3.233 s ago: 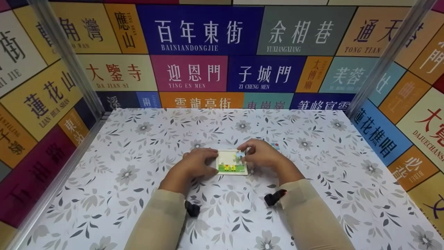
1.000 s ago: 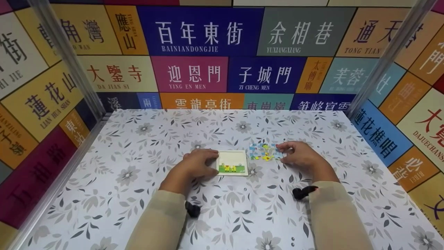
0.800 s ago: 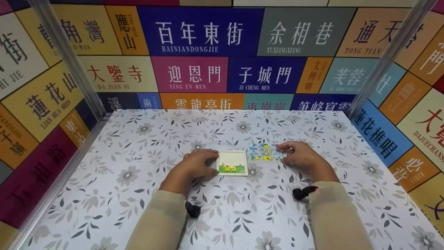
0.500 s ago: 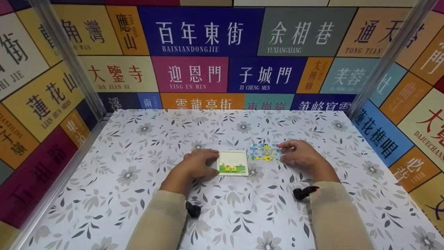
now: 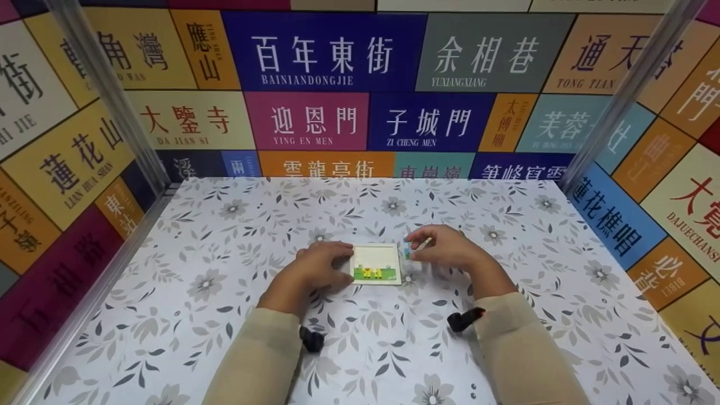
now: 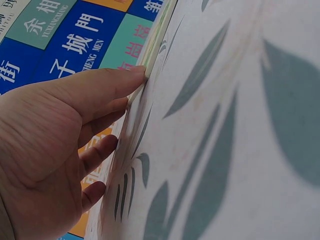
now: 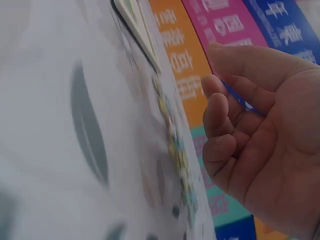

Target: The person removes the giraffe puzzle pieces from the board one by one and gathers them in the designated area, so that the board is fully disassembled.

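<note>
one left hand (image 5: 315,266) spread along frame (image 5: 374,255) edge, narrow gap, right hand (image 5: 447,248) fingers parted

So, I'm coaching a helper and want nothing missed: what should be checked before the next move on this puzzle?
1. Puzzle tray flat on the table: ok.
2. Left hand holding the tray's left edge: ok.
3. Tray's far part bare: ok.
4. Right hand free: ok, no piece shows in its fingers.
5. Puzzle pieces in clear sight: not ok; few show beside the right hand in the head view.
6. Every piece face up: cannot tell.
</note>
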Demonstrator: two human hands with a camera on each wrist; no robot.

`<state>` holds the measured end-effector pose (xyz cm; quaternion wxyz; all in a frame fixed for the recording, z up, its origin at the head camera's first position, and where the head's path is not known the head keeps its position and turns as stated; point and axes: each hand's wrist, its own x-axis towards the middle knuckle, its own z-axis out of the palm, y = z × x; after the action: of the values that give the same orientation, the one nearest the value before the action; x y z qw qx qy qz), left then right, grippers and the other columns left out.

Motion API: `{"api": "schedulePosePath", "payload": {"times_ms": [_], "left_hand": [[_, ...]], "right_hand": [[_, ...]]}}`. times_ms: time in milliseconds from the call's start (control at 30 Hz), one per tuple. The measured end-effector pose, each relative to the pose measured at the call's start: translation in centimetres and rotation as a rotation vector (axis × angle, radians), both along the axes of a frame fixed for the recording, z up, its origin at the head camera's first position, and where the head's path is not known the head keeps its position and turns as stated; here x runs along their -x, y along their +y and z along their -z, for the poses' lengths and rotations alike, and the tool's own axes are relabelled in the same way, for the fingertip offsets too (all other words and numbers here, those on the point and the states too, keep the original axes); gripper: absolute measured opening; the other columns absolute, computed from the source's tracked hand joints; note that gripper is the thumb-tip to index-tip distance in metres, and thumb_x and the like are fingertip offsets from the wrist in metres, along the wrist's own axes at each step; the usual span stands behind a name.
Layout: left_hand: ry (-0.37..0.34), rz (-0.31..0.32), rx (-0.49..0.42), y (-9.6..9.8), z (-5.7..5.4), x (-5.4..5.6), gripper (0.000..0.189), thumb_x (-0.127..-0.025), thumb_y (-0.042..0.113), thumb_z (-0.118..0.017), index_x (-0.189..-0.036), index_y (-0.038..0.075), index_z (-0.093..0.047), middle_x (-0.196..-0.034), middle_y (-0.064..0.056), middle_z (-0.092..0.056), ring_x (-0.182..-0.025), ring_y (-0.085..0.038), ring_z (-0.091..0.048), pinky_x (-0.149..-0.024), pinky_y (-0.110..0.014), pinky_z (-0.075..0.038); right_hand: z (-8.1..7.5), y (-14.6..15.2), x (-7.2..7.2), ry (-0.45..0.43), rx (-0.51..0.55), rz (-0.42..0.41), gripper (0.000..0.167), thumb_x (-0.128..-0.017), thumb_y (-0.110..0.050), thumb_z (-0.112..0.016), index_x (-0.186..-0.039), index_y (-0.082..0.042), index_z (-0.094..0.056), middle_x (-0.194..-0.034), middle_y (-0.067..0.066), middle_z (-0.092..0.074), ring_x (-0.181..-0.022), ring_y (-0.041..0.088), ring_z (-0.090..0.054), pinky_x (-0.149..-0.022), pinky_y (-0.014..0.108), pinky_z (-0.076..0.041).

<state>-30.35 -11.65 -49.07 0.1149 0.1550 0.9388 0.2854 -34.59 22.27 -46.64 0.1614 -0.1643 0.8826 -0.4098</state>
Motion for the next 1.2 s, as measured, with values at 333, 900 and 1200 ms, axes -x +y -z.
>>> {"api": "schedulePosePath", "payload": {"times_ms": [333, 900, 1200], "left_hand": [[-0.003, 0.008, 0.005, 0.1, 0.1, 0.0, 0.068, -0.089, 0.038, -0.083, -0.152, 0.027, -0.061, -0.164, 0.01, -0.053, -0.162, -0.032, -0.034, -0.131, -0.07, -0.014], [0.012, 0.013, -0.005, -0.1, 0.1, 0.1, 0.071, -0.089, 0.038, -0.084, -0.154, 0.031, -0.059, -0.164, 0.007, -0.054, -0.16, -0.03, -0.038, -0.13, -0.071, -0.016], [0.017, 0.03, 0.008, 0.0, 0.1, 0.2, 0.066, -0.09, 0.037, -0.083, -0.152, 0.028, -0.062, -0.164, 0.008, -0.054, -0.16, -0.03, -0.038, -0.128, -0.071, -0.019]], "right_hand": [[-0.9, -6.4, -0.6, -0.001, 0.007, -0.1, 0.044, -0.094, -0.024, -0.082, -0.136, -0.015, -0.072, -0.12, 0.004, -0.073, -0.105, 0.029, -0.068, -0.081, 0.032, -0.056], [0.5, -10.8, -1.3, -0.01, 0.081, -0.159, 0.039, -0.092, -0.017, -0.082, -0.13, -0.014, -0.075, -0.119, 0.009, -0.075, -0.104, 0.022, -0.075, -0.083, 0.029, -0.06], [1.6, -10.2, -0.8, -0.022, -0.014, -0.146, 0.039, -0.09, -0.011, -0.082, -0.129, -0.014, -0.076, -0.112, 0.004, -0.074, -0.096, 0.014, -0.066, -0.082, 0.027, -0.056]]}}
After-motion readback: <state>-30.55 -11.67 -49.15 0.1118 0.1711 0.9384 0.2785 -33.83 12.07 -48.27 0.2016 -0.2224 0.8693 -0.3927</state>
